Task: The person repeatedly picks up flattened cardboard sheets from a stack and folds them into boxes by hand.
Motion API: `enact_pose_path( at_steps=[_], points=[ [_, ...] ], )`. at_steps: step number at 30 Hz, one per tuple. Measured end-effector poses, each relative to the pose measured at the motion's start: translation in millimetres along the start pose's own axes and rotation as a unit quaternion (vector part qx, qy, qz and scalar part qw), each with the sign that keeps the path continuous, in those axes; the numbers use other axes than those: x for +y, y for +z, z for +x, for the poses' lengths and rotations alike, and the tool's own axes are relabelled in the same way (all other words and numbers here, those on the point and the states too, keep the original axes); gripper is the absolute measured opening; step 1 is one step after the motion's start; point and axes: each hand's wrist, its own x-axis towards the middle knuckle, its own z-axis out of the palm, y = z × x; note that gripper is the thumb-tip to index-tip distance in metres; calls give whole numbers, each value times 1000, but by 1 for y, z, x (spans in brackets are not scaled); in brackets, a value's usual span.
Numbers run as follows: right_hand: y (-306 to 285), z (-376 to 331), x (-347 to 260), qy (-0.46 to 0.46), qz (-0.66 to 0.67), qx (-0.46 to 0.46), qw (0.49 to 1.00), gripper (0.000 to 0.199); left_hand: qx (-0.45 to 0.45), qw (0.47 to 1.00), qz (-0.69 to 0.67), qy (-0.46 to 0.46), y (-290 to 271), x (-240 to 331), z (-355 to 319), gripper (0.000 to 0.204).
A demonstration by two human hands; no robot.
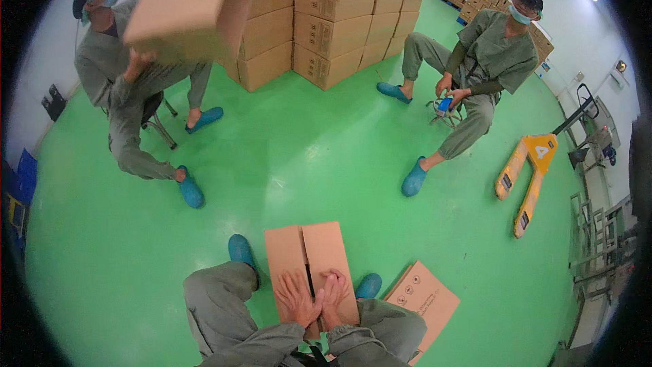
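Observation:
A brown cardboard box (324, 243) stands between my knees with its two top flaps folded in. A narrow dark gap runs between the flaps where they do not quite meet. My left hand (296, 298) lies flat on the left flap, fingers spread. Pressed on the right flap beside the gap is my right hand (332, 296), its fingers stretched out and its wrist close to the left one. Neither hand grips anything. By my right leg, flattened cardboard boxes (426, 304) lie on the green floor, partly hidden by my knee.
Tall stacks of cartons (333, 24) rise at the back. A seated person at far left lifts a large carton (180, 10); another at right holds a blue object (445, 105), perhaps a tape roll. A yellow pallet jack (540, 153) and metal frames (598, 248) stand at right.

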Motion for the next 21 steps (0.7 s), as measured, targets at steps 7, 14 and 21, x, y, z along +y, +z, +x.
enact_pose_path(
  at_steps=[7, 14, 21],
  points=[
    [-164, 24, -49, 204, 368, 23, 907, 28, -93, 978, 123, 144, 50, 21, 53, 85],
    [-309, -59, 80, 213, 184, 234, 931, 40, -193, 942, 89, 261, 102, 215, 304, 84],
    [-225, -211, 295, 590, 356, 256, 678, 49, -46, 852, -53, 518, 21, 273, 277, 61]
  ],
)
